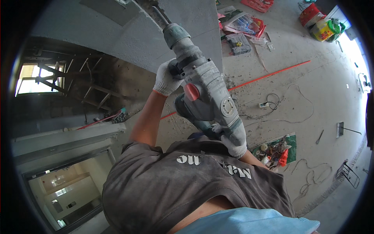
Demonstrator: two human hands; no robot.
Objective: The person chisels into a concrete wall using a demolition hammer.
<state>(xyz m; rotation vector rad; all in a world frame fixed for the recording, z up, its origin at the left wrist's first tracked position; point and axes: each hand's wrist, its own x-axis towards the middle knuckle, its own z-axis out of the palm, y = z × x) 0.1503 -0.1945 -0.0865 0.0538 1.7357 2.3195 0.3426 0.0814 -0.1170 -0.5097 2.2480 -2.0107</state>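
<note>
A large grey, dust-covered demolition hammer (210,84) slants across the view, its chuck pointing up and away from me. My left hand (168,78), in a white knitted glove, is closed round the black side handle behind the chuck. My right hand (234,149), gloved likewise, grips the rear handle close to my body; the tool's housing partly hides its fingers. From the chuck a steel chisel bit (160,15) runs up to a rough channel in the grey wall (198,29). Whether its tip touches the wall cannot be seen.
Rubble and dust lie beneath the hammer. A red strip (272,73) crosses the floor, with a looped cable (311,109) nearby. On the right are a grey tool case (238,43), bags (327,29), a green sheet with tools (290,150) and a dustpan (340,130). A wooden ladder (93,93) stands left.
</note>
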